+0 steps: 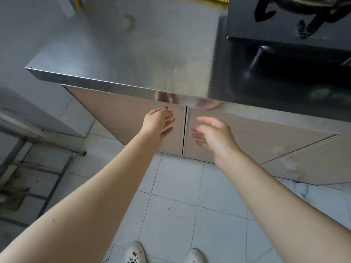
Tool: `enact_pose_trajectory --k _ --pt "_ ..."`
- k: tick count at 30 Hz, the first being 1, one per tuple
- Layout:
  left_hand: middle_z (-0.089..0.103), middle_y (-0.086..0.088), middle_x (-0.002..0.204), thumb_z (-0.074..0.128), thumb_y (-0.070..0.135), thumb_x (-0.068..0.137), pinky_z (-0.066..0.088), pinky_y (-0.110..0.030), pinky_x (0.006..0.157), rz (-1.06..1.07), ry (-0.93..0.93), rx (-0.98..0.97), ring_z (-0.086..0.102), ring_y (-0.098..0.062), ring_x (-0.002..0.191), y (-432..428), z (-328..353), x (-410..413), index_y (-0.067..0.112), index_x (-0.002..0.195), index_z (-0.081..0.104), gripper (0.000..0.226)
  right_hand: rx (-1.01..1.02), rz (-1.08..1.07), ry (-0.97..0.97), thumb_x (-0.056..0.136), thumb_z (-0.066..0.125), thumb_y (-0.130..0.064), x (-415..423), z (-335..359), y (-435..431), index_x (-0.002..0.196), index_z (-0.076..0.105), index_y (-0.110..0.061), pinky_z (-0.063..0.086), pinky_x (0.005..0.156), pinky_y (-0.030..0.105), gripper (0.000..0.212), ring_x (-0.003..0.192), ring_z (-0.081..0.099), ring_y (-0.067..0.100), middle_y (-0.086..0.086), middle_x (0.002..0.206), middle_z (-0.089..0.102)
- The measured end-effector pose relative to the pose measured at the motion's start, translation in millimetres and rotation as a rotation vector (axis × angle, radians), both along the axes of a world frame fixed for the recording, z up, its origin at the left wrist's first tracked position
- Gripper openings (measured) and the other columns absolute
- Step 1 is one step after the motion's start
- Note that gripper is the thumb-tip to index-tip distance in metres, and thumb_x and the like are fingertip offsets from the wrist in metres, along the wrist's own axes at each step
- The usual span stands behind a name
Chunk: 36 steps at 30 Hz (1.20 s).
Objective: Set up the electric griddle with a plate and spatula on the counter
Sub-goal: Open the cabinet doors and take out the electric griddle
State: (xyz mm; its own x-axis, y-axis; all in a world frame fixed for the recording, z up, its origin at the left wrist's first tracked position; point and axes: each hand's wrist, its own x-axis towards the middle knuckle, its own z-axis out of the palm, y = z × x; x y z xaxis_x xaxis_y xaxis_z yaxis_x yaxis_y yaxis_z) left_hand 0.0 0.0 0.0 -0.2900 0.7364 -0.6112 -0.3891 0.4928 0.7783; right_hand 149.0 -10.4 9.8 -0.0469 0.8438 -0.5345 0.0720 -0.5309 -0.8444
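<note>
your left grip (158,123) hangs at the middle of the frame, fingers loosely curled and grasping nothing, close to the inner edge of the left cabinet door (117,114); i cannot tell whether it touches the door. your right grip (214,134), blurred, is released with fingers spread in front of the right cabinet door (256,141). both doors are closed, so what the cabinet holds is hidden. the steel bench (133,54) spans the upper frame above them, with a black stove (284,25) on it at upper right.

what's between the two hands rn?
Head view: only the dark seam where the left door and right door meet. The left hand and right hand flank it.
</note>
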Motion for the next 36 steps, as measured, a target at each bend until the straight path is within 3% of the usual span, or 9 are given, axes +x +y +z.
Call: enact_pose_trajectory --k 3,10,14,17,19,24,27,30,36 --pt "0.064 0.001 0.084 0.052 0.005 0.089 0.049 -0.031 0.081 0.031 -0.057 0.061 0.064 -0.01 0.081 10 1 -4 0.018 0.089 0.054 0.013 -0.014 -0.034 0.066 0.088 0.054 0.0 -6 -2 4 0.101 0.061 -0.022 0.055 0.069 0.028 0.026 0.081 0.064 0.021 0.009 0.096 0.068" --pt "0.054 -0.003 0.077 0.037 -0.019 0.081 0.047 -0.032 0.089 0.102 -0.294 0.134 0.055 -0.021 0.089 18 14 -2 0.017 0.079 0.055 0.04 -0.005 -0.089 0.049 0.089 0.054 -0.003 -18 0 5 0.109 0.059 -0.024 0.055 0.075 0.031 0.029 0.085 0.064 0.02 0.008 0.105 0.068" --pt "0.056 -0.006 0.081 0.051 0.003 0.086 0.055 -0.028 0.081 0.182 -0.294 -0.008 0.065 -0.021 0.083 11 20 -7 0.008 0.081 0.052 0.007 0.044 -0.096 -0.074 0.086 0.055 -0.003 -23 2 -3 0.107 0.065 -0.025 0.054 0.082 0.034 0.031 0.087 0.063 0.017 -0.004 0.09 0.065" --pt "0.064 -0.005 0.064 0.069 0.024 0.08 0.057 -0.023 0.057 0.228 -0.125 -0.127 0.067 -0.014 0.058 -9 9 -12 0.008 0.078 0.057 0.02 0.084 -0.034 -0.159 0.086 0.054 -0.005 -31 4 -12 0.102 0.067 -0.026 0.05 0.078 0.026 0.03 0.093 0.061 0.014 -0.005 0.096 0.066" --pt "0.061 -0.003 0.052 0.073 0.027 0.073 0.054 -0.022 0.054 0.229 0.068 -0.16 0.062 -0.012 0.046 -30 3 -21 0.009 0.072 0.058 0.023 0.084 0.013 -0.182 0.085 0.053 -0.004 -44 4 -21 0.098 0.068 -0.028 0.043 0.068 0.017 0.031 0.093 0.06 0.011 -0.006 0.097 0.067" --pt "0.055 -0.011 0.073 0.068 0.017 0.052 0.057 -0.041 0.065 0.247 0.407 -0.177 0.057 -0.025 0.065 -68 1 -70 0.008 0.078 0.051 0.032 0.025 0.14 -0.201 0.086 0.053 -0.004 -84 2 -48 0.1 0.071 -0.023 0.04 0.066 0.015 0.03 0.093 0.06 0.01 -0.004 0.099 0.068" --pt "0.042 -0.003 0.065 0.062 0.009 0.048 0.045 -0.032 0.049 0.241 0.479 -0.188 0.045 -0.021 0.055 -87 7 -96 0.016 0.066 0.037 0.032 -0.022 0.216 -0.234 0.088 0.054 -0.009 -110 0 -64 0.101 0.072 -0.025 0.041 0.067 0.018 0.028 0.094 0.06 0.012 -0.004 0.104 0.068" --pt "0.048 0.004 0.064 0.057 0.002 0.053 0.04 -0.03 0.051 0.258 0.574 -0.226 0.046 -0.016 0.053 -108 8 -116 0.018 0.077 0.042 0.032 -0.04 0.28 -0.237 0.088 0.053 -0.011 -140 2 -74 0.105 0.072 -0.026 0.046 0.066 0.021 0.029 0.084 0.059 0.011 -0.004 0.102 0.068" --pt "0.058 -0.003 0.082 0.047 0.004 0.063 0.042 -0.032 0.06 0.183 0.809 -0.314 0.058 -0.028 0.072 -144 5 -192 0.021 0.088 0.047 0.031 -0.075 0.396 -0.215 0.091 0.05 -0.008 -206 6 -88 0.112 0.067 -0.022 0.048 0.102 0.041 0.032 0.112 0.06 0.022 0.004 0.119 0.066"
